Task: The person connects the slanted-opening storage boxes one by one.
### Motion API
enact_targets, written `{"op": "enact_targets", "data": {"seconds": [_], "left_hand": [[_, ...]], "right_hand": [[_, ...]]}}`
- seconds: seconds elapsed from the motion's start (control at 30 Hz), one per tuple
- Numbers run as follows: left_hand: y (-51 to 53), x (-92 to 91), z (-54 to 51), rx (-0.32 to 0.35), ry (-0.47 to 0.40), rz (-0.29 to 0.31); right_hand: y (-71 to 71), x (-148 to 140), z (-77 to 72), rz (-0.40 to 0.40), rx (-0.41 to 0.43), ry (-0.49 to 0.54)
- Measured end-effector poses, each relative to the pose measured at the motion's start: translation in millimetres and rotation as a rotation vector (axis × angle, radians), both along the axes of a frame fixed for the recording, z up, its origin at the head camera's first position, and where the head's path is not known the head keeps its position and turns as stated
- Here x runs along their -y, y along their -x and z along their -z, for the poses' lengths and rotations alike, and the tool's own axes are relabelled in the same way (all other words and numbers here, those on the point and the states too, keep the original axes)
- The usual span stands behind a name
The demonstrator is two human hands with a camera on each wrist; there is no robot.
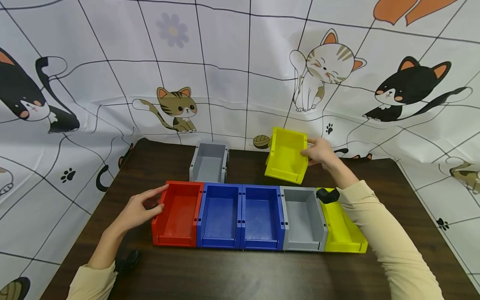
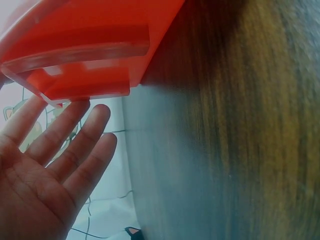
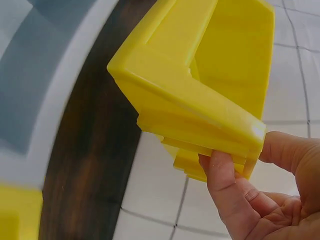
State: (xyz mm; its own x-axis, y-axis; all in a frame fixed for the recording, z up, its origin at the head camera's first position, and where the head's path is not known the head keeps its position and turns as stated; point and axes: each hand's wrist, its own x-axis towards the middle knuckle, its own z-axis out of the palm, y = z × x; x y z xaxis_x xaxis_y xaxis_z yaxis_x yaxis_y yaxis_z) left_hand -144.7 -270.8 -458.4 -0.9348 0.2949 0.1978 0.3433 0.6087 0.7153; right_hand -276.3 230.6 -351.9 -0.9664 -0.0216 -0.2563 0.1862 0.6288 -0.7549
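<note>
A yellow storage bin is tilted above the back of the table, pinched at its right wall by my right hand. In the right wrist view, the thumb and fingers grip one edge of this yellow bin. My left hand touches the left wall of a red bin with fairly straight fingers. The left wrist view shows the left hand with fingers extended against the outside of the red bin. The red bin stands at the left end of a row of bins.
Rightward in the row come two blue bins, a grey bin and another yellow bin, partly behind the right sleeve. A second grey bin stands behind the row. A cat-print sheet hangs behind the brown table.
</note>
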Motion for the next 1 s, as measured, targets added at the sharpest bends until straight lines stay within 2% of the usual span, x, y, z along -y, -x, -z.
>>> {"op": "enact_targets", "data": {"seconds": [0.13, 0.37, 0.6, 0.8, 1.0], "left_hand": [[0.6, -1.4, 1.2, -0.023, 0.0, -0.002], [0.9, -8.9, -0.4, -0.058, 0.001, -0.045], [1.9, -15.7, -6.9, -0.063, 0.068, -0.11], [6.1, -16.1, -12.2, -0.057, 0.104, -0.172], [6.2, -6.5, -16.3, -0.082, 0.137, -0.217]], "right_hand": [[-6.1, -19.3, -9.6, 0.018, -0.018, -0.014], [-22.5, -57.4, -20.1, 0.021, -0.04, -0.061], [-43.1, -92.1, -26.0, 0.038, -0.073, -0.107], [-58.7, -116.2, -31.3, 0.019, -0.087, -0.07], [-71.0, -133.9, -32.6, 0.004, -0.079, -0.06]]}}
